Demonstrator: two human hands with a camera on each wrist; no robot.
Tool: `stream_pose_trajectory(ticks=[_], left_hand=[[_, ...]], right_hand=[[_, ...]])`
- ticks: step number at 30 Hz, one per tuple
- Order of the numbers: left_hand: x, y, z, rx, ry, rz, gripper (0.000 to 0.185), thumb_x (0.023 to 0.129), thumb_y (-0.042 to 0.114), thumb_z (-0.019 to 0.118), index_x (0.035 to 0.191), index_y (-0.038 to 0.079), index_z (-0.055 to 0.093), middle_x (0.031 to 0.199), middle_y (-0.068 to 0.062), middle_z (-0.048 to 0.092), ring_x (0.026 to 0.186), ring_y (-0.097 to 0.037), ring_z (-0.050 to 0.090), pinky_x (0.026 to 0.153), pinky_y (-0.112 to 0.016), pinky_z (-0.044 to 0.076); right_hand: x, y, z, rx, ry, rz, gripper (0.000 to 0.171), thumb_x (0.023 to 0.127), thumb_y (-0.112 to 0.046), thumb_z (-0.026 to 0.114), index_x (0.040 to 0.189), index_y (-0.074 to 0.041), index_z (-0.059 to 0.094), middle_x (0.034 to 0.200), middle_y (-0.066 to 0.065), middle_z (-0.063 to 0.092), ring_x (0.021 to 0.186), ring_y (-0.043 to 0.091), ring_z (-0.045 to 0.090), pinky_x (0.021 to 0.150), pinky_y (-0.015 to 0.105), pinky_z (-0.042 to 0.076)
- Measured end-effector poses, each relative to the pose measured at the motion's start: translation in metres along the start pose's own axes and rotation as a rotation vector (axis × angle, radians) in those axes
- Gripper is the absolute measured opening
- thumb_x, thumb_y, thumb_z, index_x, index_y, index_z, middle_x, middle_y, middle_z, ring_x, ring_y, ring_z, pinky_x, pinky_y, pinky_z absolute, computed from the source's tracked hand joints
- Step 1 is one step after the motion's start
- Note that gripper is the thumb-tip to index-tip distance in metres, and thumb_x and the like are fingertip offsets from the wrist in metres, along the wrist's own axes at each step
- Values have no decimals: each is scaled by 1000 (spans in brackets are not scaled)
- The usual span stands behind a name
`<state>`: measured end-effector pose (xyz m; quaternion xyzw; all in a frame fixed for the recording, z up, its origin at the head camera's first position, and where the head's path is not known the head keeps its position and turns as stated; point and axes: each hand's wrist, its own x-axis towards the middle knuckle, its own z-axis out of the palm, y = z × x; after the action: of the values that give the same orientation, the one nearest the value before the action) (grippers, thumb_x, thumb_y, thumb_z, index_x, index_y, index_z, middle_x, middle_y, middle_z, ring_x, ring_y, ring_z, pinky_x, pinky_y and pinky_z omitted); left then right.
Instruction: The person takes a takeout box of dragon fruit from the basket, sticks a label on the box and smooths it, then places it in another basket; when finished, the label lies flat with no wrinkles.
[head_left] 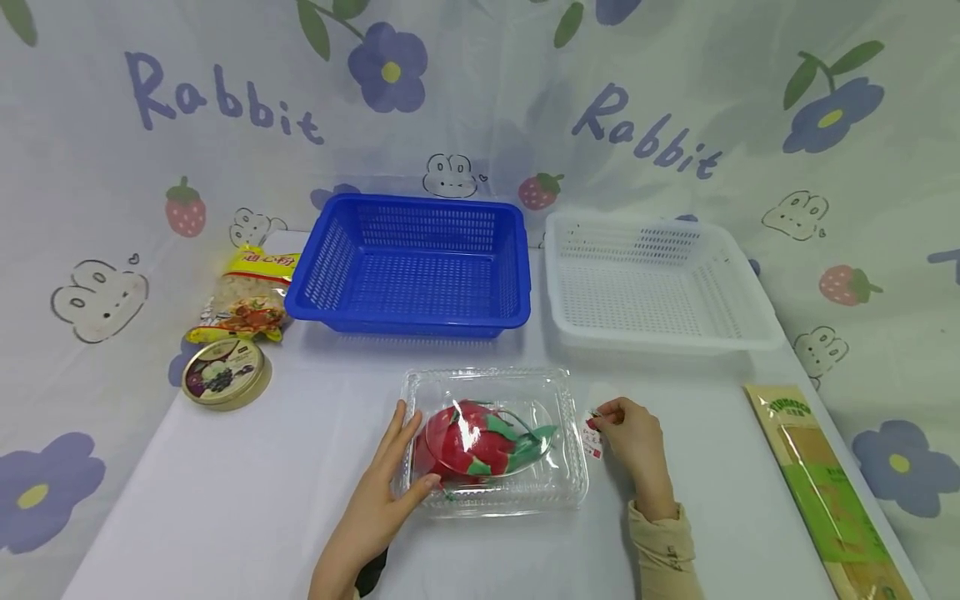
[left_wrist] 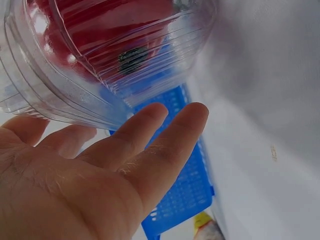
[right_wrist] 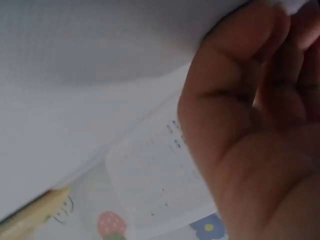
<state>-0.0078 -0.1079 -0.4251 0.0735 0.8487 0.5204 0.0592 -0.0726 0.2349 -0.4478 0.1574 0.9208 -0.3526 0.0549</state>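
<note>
A clear plastic clamshell box (head_left: 517, 502) lies on the table with a red, green-leaved dragon fruit (head_left: 461, 442) inside. My left hand (head_left: 375, 492) rests against the box's left side, fingers nearly straight and thumb at the front left corner. In the left wrist view, the fingers of that left hand (left_wrist: 100, 175) reach along the box wall (left_wrist: 165, 65). Just right of the box, my right hand (head_left: 633, 437) pinches a small label (head_left: 592, 443) with red print between thumb and fingertips. The right wrist view shows the curled right hand (right_wrist: 250, 120), its label hidden.
Behind the box stand a blue basket (head_left: 420, 321) and a white basket (head_left: 667, 340). At the left are a round gold tin (head_left: 225, 375) and a yellow-topped food bag (head_left: 251, 292). A long flat packet (head_left: 825, 483) lies along the right edge.
</note>
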Motion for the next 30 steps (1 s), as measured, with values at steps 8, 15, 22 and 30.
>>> stream_pose_trajectory(ticks=[8, 15, 22, 30], left_hand=[[0, -1, 0, 4, -3, 0, 75, 89, 30, 69, 152, 18, 32, 164, -10, 10, 147, -46, 17, 105, -71, 26], [0, -2, 0, 5, 0, 12, 75, 89, 30, 69, 152, 20, 31, 164, -11, 11, 146, -46, 18, 104, -71, 27], [1, 0, 0, 16, 1, 7, 75, 88, 28, 70, 152, 15, 32, 164, -12, 11, 146, -47, 20, 103, -70, 28], [-1, 9, 0, 108, 62, 29, 74, 86, 26, 73, 149, 11, 37, 160, -18, 21, 143, -47, 25, 104, -72, 28]], right_hand=[[-1, 4, -10, 155, 44, 28, 20, 94, -15, 58, 105, 0, 66, 145, 27, 43, 122, 43, 54, 75, 35, 57], [-3, 2, -16, 287, 103, 90, 20, 93, -15, 62, 109, -3, 64, 113, 17, 68, 81, 0, 63, 61, 17, 48], [-12, -13, -18, 464, 160, 94, 21, 91, -11, 67, 111, -5, 66, 91, -11, 63, 78, -1, 59, 66, 14, 51], [-44, -56, -31, 690, 210, -38, 36, 84, 2, 71, 120, -1, 65, 83, -15, 65, 75, 1, 62, 67, 12, 52]])
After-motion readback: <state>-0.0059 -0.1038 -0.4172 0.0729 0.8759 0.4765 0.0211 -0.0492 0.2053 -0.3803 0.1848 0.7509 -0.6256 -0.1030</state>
